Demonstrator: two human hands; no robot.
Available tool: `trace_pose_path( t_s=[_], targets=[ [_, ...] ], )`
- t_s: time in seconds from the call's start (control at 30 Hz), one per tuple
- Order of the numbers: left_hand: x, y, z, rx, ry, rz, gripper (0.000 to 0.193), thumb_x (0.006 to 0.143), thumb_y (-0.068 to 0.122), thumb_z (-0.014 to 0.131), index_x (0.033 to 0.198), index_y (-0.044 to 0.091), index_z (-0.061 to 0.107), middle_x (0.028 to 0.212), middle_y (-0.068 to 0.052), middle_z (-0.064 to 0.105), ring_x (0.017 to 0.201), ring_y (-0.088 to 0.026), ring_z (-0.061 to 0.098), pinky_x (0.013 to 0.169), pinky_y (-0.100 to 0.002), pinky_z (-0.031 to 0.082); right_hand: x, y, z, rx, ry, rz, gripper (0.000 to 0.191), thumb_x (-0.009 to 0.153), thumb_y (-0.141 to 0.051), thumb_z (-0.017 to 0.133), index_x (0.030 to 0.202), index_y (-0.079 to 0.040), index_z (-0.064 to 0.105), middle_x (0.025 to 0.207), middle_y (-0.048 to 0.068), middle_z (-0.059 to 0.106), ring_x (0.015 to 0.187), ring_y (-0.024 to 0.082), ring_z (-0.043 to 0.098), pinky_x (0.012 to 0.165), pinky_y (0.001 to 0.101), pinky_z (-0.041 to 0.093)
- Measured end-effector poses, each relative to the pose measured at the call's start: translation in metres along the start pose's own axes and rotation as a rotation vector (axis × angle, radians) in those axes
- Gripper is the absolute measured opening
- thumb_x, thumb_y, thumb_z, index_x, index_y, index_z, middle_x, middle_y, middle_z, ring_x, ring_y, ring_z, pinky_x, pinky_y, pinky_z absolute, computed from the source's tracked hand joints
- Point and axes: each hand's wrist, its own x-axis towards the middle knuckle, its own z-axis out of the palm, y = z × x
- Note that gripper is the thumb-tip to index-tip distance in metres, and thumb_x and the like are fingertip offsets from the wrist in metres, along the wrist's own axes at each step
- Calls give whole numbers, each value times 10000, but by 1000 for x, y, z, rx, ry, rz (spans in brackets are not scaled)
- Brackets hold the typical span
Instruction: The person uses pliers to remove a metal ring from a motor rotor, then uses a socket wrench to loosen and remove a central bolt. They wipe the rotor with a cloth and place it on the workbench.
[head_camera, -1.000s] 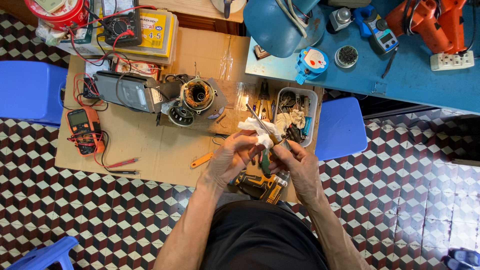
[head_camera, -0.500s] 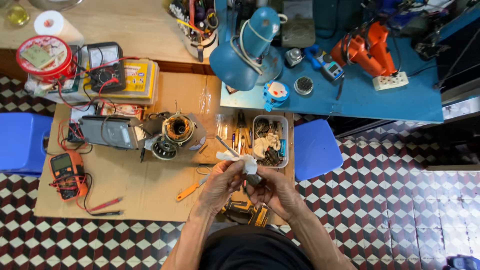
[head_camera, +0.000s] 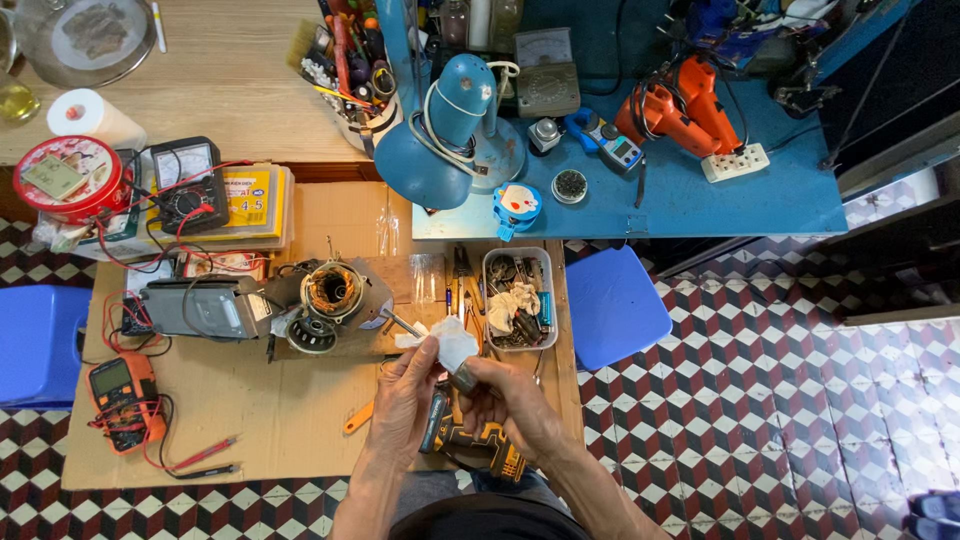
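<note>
We are holding both hands together just above the near edge of the worktop (head_camera: 300, 420). Our left hand (head_camera: 405, 395) is pinching a white rag (head_camera: 447, 343), and our right hand (head_camera: 505, 395) is closed around a small dark metal part (head_camera: 463, 378) (its exact shape is too small to tell), with the rag touching it. To do this wiping well, we judge that we are needing a firm grip on the part with the right fingers while the left is turning the rag around it, keeping both over the worktop so anything dropped lands there.

Under our wrists a yellow and black cordless drill (head_camera: 470, 445) is lying at the near edge. Just beyond the rag, a clear plastic tray (head_camera: 518, 312) of small parts is sitting near the right edge, and an opened motor stator (head_camera: 333, 292) is resting near the middle beside a grey casing (head_camera: 200, 308). An orange multimeter (head_camera: 122, 388) is lying by the left edge.

The worktop is covered in brown cardboard. A blue desk lamp (head_camera: 445, 130) is standing on a blue bench beyond it, 2 blue stools are flanking us, and the floor is chequered tile.
</note>
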Motion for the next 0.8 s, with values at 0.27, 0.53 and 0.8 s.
trace_pose_path(
  t_s=[0.27, 0.53, 0.8],
  targets=[
    [56, 0, 20, -146, -17, -104, 333, 983, 349, 604, 1101, 41, 649, 933, -57, 728, 789, -151, 701, 714, -310, 600, 32, -34, -17, -589, 382, -30, 773, 981, -688, 336, 1065, -34, 739, 708, 90, 741, 484, 138, 657, 370, 244, 495],
    [127, -23, -1, -35, 51, -244, 436, 983, 454, 613, 1099, 38, 672, 849, -54, 689, 669, -122, 642, 581, -255, 537, 128, -137, -55, -1502, 618, -746, 590, 784, -253, 803, 1266, -23, 552, 1196, 199, 617, 1137, 386, 587, 945, 474, 476],
    [130, -33, 25, 29, 42, -166, 475, 1008, 500, 565, 1120, 45, 646, 855, -49, 682, 670, -107, 632, 584, -253, 532, 148, -170, -84, -1433, 458, -624, 430, 888, -315, 760, 1209, -47, 664, 1141, 161, 719, 998, 332, 698, 857, 428, 547]
  ],
)
